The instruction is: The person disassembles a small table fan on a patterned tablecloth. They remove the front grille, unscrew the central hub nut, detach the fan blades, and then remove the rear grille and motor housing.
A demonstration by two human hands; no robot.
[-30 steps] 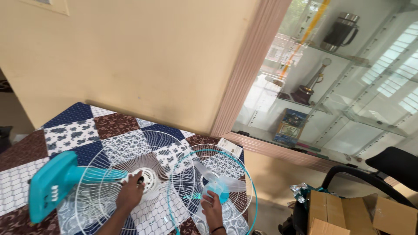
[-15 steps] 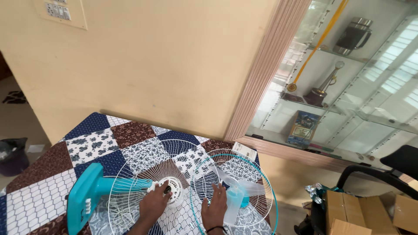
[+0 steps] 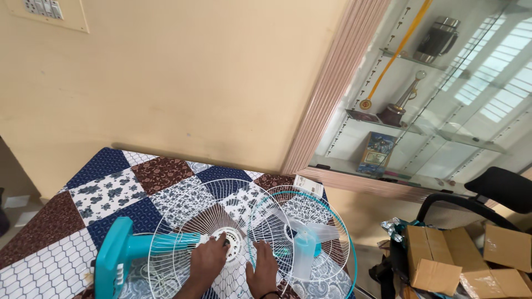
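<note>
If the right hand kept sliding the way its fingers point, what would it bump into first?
The right hand lies flat on the white wire fan guard, fingers pointing up toward the wall. It would probably meet the overlapping teal-rimmed guard first, though depth is hard to judge.
</note>
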